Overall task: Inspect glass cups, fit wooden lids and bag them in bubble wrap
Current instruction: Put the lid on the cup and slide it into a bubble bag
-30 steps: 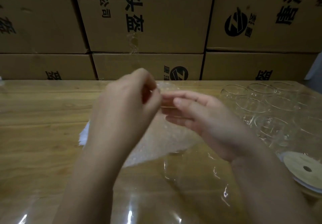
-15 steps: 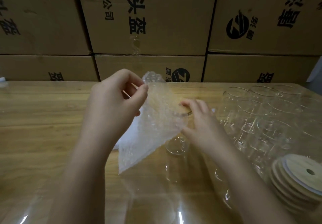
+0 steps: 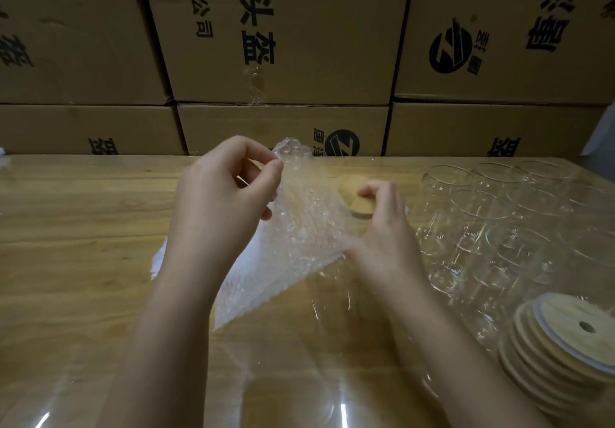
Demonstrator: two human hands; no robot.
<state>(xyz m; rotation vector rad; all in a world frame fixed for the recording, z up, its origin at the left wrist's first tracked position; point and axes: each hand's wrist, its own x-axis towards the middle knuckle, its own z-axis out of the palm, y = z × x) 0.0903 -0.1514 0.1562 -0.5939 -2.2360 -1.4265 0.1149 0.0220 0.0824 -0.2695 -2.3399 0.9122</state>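
My left hand [image 3: 221, 201] pinches the top edge of a clear bubble wrap bag [image 3: 293, 244] and holds it lifted above the wooden table [image 3: 83, 228]. My right hand [image 3: 382, 231] grips a glass cup capped with a wooden lid [image 3: 354, 196]. The cup's body is hidden behind the bag and my hand, so I cannot tell how far it sits inside the bag. More bubble wrap bags [image 3: 159, 261] lie flat on the table under the lifted one.
Several empty glass cups [image 3: 499, 221] stand in a group at the right. A stack of round wooden lids [image 3: 562, 344] with centre holes lies at the near right. Cardboard boxes [image 3: 283, 44] form a wall behind the table. A clear plastic sheet [image 3: 299, 377] covers the near tabletop.
The bag has come up off the pile, pinched in my left hand. My right hand has moved right and down with the lidded cup, whose wooden lid shows beside the bag.
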